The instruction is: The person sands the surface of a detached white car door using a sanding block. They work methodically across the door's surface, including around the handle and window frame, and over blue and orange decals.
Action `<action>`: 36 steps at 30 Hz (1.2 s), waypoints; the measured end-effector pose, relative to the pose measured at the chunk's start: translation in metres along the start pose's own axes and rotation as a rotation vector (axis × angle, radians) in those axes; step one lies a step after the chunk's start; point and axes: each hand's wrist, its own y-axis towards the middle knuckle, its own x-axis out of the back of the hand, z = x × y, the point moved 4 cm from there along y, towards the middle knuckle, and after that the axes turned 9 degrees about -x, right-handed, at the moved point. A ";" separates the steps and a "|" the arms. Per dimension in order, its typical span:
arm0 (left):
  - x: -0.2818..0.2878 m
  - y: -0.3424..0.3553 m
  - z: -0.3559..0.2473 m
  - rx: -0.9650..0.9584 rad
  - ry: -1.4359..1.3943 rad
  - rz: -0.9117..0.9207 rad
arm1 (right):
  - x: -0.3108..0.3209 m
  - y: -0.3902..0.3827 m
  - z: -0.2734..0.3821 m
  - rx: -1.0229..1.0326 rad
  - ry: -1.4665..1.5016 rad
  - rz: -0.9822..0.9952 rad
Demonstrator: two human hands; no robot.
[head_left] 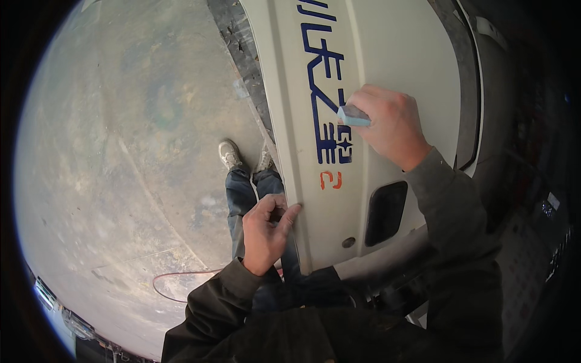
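A white vehicle panel carries large dark blue lettering and a small red mark below it. My right hand grips a light blue block, held against the lower part of the blue lettering. My left hand is lower, at the panel's left edge, with its fingers curled onto that edge and its thumb on the rim. A dark recessed rounded piece and a small round dark fitting sit in the panel below the lettering.
A grey, marked floor runs along the left of the panel, with a red hose on it near my legs. My shoes stand just beside the panel. A dark trim strip follows the panel's right side.
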 end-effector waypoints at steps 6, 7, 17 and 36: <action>0.001 0.004 -0.001 -0.017 0.067 0.040 | -0.007 0.008 0.010 -0.040 0.075 -0.031; 0.001 0.002 0.000 -0.011 0.046 0.022 | -0.008 0.006 0.013 -0.065 0.081 -0.010; 0.000 0.002 0.001 0.021 0.020 0.018 | -0.008 0.009 0.027 -0.287 0.034 0.201; 0.001 0.004 -0.004 0.032 0.020 0.036 | -0.010 0.006 0.020 -0.374 0.069 0.113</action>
